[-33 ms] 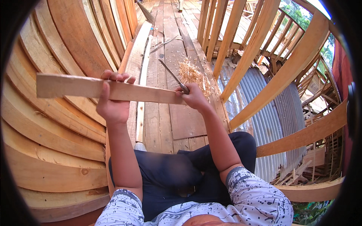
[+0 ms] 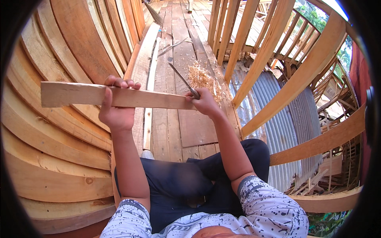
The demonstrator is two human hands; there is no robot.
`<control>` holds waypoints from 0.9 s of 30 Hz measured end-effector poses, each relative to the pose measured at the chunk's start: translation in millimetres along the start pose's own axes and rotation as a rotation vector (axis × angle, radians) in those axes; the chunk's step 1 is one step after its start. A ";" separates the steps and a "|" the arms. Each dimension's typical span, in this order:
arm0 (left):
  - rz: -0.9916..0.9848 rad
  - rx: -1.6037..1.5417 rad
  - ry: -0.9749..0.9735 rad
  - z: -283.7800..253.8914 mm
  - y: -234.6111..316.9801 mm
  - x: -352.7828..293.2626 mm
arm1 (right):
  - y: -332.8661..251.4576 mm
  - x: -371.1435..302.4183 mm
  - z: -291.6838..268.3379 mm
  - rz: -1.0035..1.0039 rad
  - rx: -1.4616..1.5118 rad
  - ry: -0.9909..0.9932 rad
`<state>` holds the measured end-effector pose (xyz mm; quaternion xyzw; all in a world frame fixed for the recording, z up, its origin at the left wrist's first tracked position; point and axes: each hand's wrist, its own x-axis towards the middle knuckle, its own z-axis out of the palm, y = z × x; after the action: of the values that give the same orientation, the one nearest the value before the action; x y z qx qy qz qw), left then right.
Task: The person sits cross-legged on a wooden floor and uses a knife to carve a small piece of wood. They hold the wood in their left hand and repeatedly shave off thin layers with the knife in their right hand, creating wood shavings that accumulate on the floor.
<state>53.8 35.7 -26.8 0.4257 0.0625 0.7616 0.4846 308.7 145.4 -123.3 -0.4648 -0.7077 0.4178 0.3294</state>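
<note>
A flat strip of pale wood [image 2: 158,100] is held up crosswise in front of me, over the floorboards. My left hand [image 2: 118,113] grips it left of its middle, thumb on the near face and fingers over the upper edge. My right hand [image 2: 206,103] is closed around a knife [image 2: 182,79] at the strip's right end, its fingers touching the wood. The dark, narrow blade points up and away to the left, clear of the strip. The palm side of my right hand is hidden.
Curly wood shavings [image 2: 202,77] lie on the plank floor [image 2: 160,123] beyond my right hand. A plank wall [image 2: 59,174] rises at left, with a long thin batten [image 2: 150,91] on the floor. Slatted railing [image 2: 266,51] stands at right above corrugated metal sheets [image 2: 274,107]. A broom [image 2: 154,15] is far off.
The left end of the wooden strip has dipped slightly and turned more of its broad face toward me. My left hand has shifted a little left with it; my right hand looks unmoved.
</note>
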 end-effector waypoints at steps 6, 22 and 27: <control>-0.018 0.080 0.066 10.4 -7.9 2.0 | 15.0 -0.6 -4.7 0.044 -0.038 0.051; -0.233 0.171 0.037 -24.3 -97.0 -18.1 | -30.0 -35.7 -27.7 0.078 -0.202 0.035; -0.144 0.158 0.056 -10.6 -81.5 -15.4 | -58.0 -61.5 -37.0 0.078 -0.198 0.076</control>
<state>104.7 69.4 -83.9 0.4355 0.1661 0.7292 0.5011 339.7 85.9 -60.0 -0.5378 -0.7139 0.3405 0.2917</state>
